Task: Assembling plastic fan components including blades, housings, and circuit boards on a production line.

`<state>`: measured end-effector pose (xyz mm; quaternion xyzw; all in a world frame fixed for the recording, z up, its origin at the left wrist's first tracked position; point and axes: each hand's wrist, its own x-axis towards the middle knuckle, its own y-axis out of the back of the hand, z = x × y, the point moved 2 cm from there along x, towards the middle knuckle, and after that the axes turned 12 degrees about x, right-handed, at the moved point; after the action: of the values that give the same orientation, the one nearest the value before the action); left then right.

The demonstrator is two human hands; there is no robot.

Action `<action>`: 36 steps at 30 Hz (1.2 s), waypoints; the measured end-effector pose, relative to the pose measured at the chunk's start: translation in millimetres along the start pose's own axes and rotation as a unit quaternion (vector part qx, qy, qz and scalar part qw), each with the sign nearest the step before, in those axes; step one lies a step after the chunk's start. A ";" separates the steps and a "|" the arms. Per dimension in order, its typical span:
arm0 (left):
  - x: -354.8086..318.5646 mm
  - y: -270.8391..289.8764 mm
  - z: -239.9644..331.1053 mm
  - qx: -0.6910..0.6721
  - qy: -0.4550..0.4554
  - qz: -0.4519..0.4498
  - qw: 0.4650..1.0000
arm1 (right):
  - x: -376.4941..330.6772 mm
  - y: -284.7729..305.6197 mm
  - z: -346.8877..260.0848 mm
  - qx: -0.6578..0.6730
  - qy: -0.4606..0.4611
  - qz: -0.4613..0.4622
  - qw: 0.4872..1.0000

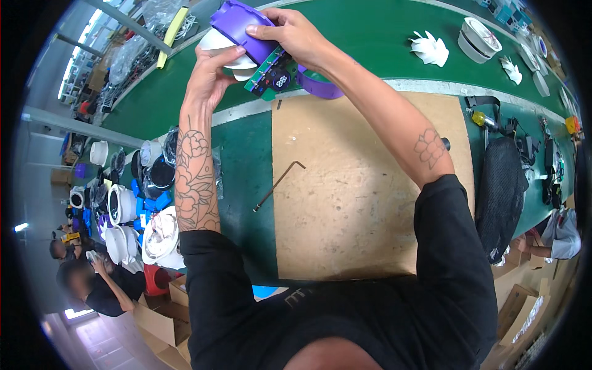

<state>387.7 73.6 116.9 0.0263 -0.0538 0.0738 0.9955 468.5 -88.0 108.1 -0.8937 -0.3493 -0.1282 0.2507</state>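
At the far side of the bench, my left hand (pixel 208 77) is closed round a white curved plastic part (pixel 216 41) that looks like a fan blade wheel. My right hand (pixel 295 38) grips a purple plastic housing (pixel 242 26), its thumb lying across the smooth face. Housing and white part are pressed close together; whether they are joined I cannot tell. Below the right hand a green circuit board (pixel 271 73) with a small lit display hangs tilted. Beside it is a purple curved band (pixel 322 86), partly behind my right forearm.
An L-shaped hex key (pixel 277 186) lies across the left edge of the cardboard sheet (pixel 364 216). White fan wheels (pixel 428 49) and a white round housing (pixel 478 39) stand at the back right. A black mesh bag (pixel 499 191) is on the right; white fan parts (pixel 122 203) crowd the left.
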 end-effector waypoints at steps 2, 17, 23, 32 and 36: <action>-4.8 2.1 6.2 0.068 -0.017 0.040 0.997 | -2.5 -0.5 -0.9 0.035 -0.030 -0.006 0.999; -9.9 -17.1 8.9 0.048 -0.085 0.055 0.994 | -16.1 2.0 -12.1 0.081 -0.002 -0.005 0.997; -20.5 -19.5 10.7 0.055 -0.043 0.052 0.996 | -26.6 -0.8 -14.7 0.062 0.002 0.007 0.998; -29.6 15.4 9.5 0.144 -0.049 0.146 0.978 | -16.8 29.5 -16.5 0.017 0.122 0.073 0.990; -35.3 59.2 -8.4 0.206 0.027 0.179 0.962 | -1.9 61.3 -33.4 -0.156 0.065 0.068 0.983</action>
<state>345.0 127.5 107.3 0.2187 -0.0141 0.2614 0.9400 507.5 -145.7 113.4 -0.9334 -0.2459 -0.2216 0.1386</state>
